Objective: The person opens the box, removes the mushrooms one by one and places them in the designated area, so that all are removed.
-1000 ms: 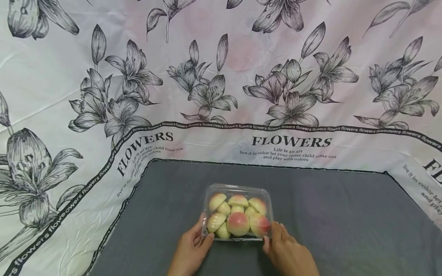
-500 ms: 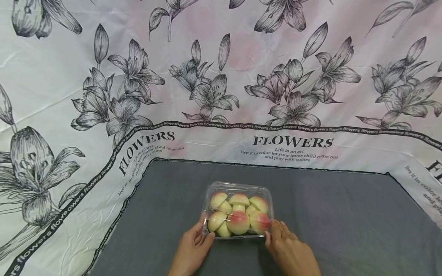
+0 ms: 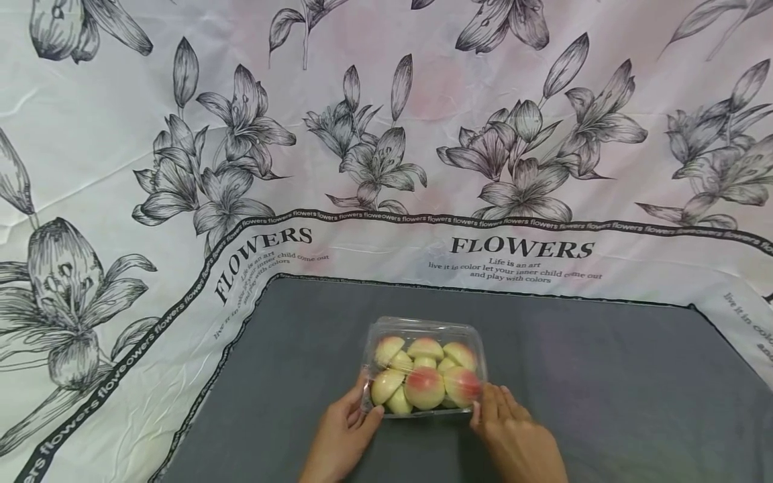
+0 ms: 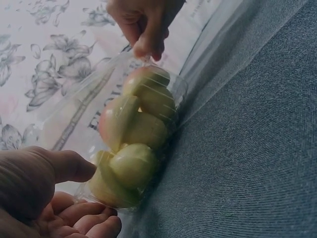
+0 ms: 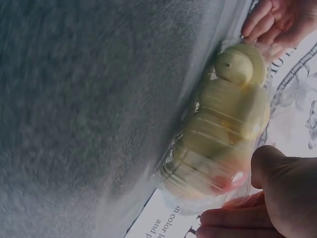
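Observation:
A clear plastic box (image 3: 423,325) rests on or just above the grey cloth, near the front. Through its plastic I see several mushroom-shaped pieces (image 3: 425,388), pale yellow-green with red blush on their caps. My left hand (image 3: 341,433) holds the box's left side, thumb at the near corner and fingers along the side. On the opposite side my right hand (image 3: 522,436) grips the near right corner between thumb and fingers. Both wrist views show the box (image 4: 124,139) upright between the hands. Whether its underside touches the cloth is hard to tell.
Grey cloth (image 3: 604,376) covers the surface around the box. Behind it and to the sides hangs a white sheet (image 3: 386,261) printed with lilies and the word FLOWERS, meeting the grey cloth along a black border.
The head view has shifted a little, so everything sits slightly further right. The near side of the box appears marginally further away; both hands keep their hold.

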A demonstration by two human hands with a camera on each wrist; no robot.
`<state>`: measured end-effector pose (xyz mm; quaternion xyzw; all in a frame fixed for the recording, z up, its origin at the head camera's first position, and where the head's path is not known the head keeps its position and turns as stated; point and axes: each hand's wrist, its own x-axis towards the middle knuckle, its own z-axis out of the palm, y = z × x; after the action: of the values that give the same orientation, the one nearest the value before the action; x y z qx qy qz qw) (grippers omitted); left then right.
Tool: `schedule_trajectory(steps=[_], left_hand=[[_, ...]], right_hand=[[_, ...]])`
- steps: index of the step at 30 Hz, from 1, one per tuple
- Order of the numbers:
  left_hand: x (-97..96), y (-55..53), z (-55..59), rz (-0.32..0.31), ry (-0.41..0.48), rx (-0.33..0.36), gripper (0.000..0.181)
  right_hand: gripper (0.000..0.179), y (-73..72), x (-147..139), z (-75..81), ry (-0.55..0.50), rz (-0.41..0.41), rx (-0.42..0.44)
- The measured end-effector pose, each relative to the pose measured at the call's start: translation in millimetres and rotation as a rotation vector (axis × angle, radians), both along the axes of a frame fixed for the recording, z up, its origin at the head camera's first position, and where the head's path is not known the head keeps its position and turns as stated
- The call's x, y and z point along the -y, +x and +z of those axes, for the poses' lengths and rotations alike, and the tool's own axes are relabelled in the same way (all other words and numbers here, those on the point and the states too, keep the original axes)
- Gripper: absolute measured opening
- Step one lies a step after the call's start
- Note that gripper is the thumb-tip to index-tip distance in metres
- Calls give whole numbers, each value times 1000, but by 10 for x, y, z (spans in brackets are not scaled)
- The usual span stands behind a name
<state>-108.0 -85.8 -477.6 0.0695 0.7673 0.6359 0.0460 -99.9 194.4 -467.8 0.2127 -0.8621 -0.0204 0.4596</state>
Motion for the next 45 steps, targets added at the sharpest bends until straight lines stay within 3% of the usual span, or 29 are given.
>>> schedule_trajectory(steps=[5,9,15,18,21,25,33,45], left_hand=[[-29,5,16,-10,20,-5,70],[-35,14,8,4,56,-44,69],[-23,14,-14,27,68,-66,69],[-22,9,-10,26,47,-56,69],[-19,2,-6,25,28,-32,69],[-13,-1,1,22,11,-8,71],[-18,-15,9,25,18,-47,69],[-6,-46,22,4,31,4,71]], right_hand=[[54,2,-51,86,-13,12,-1],[49,-24,-154,282,-35,4,-5],[46,-66,-238,569,-139,-5,115],[33,-102,-252,649,-226,27,183],[23,-159,-251,705,-293,50,231],[32,-262,-245,782,-350,58,252],[27,-496,-248,939,-461,121,331],[31,-817,-294,960,-632,149,425]])
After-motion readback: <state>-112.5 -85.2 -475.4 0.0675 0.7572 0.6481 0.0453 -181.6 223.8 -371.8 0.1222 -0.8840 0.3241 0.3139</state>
